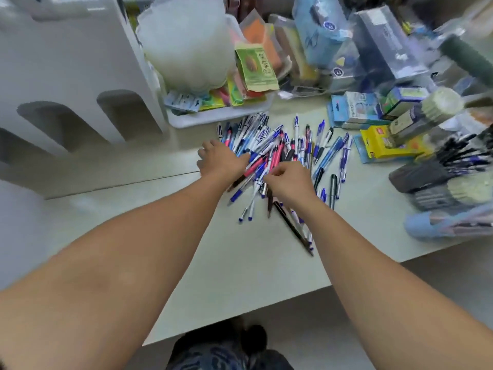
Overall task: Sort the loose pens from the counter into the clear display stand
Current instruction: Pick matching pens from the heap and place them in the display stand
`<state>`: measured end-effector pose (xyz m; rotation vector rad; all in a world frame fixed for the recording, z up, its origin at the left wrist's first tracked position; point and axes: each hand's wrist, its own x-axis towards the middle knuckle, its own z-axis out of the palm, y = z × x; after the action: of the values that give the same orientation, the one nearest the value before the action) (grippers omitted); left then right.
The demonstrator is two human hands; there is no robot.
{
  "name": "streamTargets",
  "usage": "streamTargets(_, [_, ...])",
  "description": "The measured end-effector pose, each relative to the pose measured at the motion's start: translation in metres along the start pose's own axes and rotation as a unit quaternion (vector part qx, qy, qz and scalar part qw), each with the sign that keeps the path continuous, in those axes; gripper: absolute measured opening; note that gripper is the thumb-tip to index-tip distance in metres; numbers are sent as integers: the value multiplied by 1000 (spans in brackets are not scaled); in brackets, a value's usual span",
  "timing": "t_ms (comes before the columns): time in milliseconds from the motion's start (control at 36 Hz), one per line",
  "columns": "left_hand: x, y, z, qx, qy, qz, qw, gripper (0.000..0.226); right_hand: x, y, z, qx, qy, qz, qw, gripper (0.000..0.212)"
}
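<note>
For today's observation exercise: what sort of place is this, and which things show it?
Probably a stationery shop counter: a heap of loose pens, packaged stationery boxes and a tray of wrapped goods crowd the pale counter.

Your left hand (221,158): bare, no ring, no glove, no wristband showing. Your right hand (289,181): bare likewise, nothing worn at the wrist. Your two forearms: bare along their whole visible length, with no sleeve edge in view on either. Your lower garment (221,351): dark fabric with a blurred blue-grey pattern, seen at the bottom edge of the view; its cut cannot be told.
</note>
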<state>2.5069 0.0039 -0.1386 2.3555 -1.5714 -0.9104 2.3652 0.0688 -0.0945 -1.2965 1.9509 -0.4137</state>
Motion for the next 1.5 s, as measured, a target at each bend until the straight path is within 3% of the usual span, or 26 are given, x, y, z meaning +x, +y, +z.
streamTargets(222, [32, 35, 9, 22, 2, -51, 998, 73, 41, 7, -8, -33, -53, -67, 996, 13])
streamTargets(389, [20, 29, 9, 69, -56, -39, 995, 28, 52, 13, -12, -54, -112, -92, 988, 11])
streamTargets(500, [-2, 11, 5, 17, -89, -94, 991, 42, 50, 17, -9, -51, -144, -109, 982, 12])
streamTargets(639, [-42, -16, 9, -60, -59, -140, 987, 33, 42, 20, 0, -46, -174, -134, 974, 14])
streamTargets(722, [-64, -31, 15, -219, -49, -181, 958, 23, 34, 20, 2, -33, -182, -149, 971, 13])
streamTargets(889, [-119, -35, 10, -414, -105, -207, 880, 21, 11, 16, 0, 45, -213, -126, 968, 21])
streamTargets(972, [-149, -32, -1, -512, -152, -206, 820, 14, -2, 5, 1, 155, -247, -38, 956, 35])
streamTargets(1056, [-180, -33, -15, -571, -197, -190, 773, 14, -18, -12, -1, 293, -312, 46, 903, 34])
streamTargets(1111, [-199, -39, -26, -583, -213, -179, 763, 16, -30, -21, -1, 312, -354, 18, 882, 32])
streamTargets(1194, [-217, -59, -45, -599, -215, -172, 752, 18, -52, -40, 0, 280, -380, -45, 880, 29])
streamTargets(1389, [-244, -138, -109, -609, -238, -106, 749, 10, -121, -86, 47, 290, -378, -107, 873, 26])
streamTargets(1500, [-263, -198, -148, -636, -259, -87, 722, 4, -175, -117, 92, 269, -385, -158, 869, 17])
